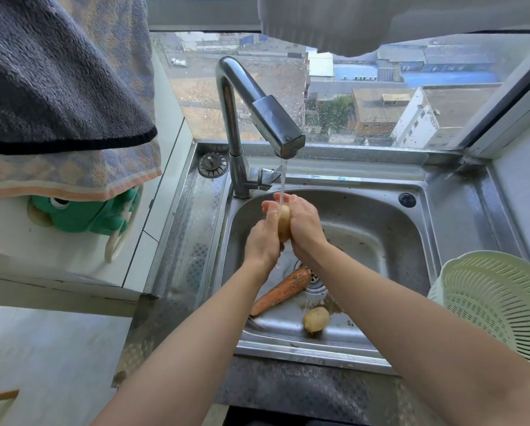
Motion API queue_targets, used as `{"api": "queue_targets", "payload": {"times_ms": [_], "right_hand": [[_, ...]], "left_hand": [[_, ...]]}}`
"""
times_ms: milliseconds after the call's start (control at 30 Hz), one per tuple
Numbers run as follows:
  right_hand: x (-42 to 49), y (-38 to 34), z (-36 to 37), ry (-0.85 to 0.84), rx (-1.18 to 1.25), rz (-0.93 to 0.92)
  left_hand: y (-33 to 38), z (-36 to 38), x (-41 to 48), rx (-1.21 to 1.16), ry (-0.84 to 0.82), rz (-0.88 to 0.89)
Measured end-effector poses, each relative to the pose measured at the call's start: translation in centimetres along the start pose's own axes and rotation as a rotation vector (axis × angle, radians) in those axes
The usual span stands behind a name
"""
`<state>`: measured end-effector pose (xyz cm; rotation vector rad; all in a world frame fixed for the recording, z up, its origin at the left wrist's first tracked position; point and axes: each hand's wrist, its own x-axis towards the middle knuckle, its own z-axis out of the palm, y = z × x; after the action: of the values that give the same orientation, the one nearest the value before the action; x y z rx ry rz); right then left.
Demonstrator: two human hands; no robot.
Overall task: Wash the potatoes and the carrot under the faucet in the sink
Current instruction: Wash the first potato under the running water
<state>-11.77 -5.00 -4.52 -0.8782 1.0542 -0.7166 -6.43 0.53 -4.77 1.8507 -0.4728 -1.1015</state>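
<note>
Nearby, carrot point(280, 291), second potato point(316, 318) by drain, colander point(497, 305) right

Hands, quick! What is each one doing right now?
Left hand: closed on the potato under the running water.
Right hand: closed on the same potato.

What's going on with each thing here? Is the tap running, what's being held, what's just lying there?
Faucet: on, water streaming down.
Held potato: under the stream, clasped between both hands.
Left hand: closed on the held potato.
Right hand: closed on the held potato.
Carrot: lying in the sink by the drain.
Second potato: lying loose in the sink.
Colander: tilted, nothing visible inside.
</note>
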Motion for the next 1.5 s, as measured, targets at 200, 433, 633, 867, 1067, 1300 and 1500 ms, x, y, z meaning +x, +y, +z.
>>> {"api": "queue_targets", "payload": {"times_ms": [200,433,633,867,1067,1300,1500], "right_hand": [[-0.4,0.8,-1.0,-0.285,0.046,0.026],[1.4,0.6,-2.2,0.112,0.131,0.197],[0.4,-0.4,-2.8,-0.012,0.045,0.435],[0.1,-0.3,-2.0,-0.240,-0.308,0.379],[-0.1,-0.1,-0.5,-0.224,-0.373,0.418],[0.4,-0.5,-4.4,-0.139,-0.472,0.400],[1.0,0.7,-3.3,-0.211,-0.366,0.172]], "left_hand": [[-0.4,-0.5,2.1,0.032,0.168,-0.139],[-0.1,-0.1,2.1,0.149,0.071,0.016],[2.1,1.5,1.5,-0.051,-0.246,0.031],[0.8,-1.3,2.9,-0.179,-0.066,-0.068],[-0.2,-2.7,3.1,-0.384,-0.094,-0.198],[0.9,0.8,2.0,-0.159,-0.274,-0.018],[-0.3,-0.1,2.8,-0.187,-0.057,0.036]]}}
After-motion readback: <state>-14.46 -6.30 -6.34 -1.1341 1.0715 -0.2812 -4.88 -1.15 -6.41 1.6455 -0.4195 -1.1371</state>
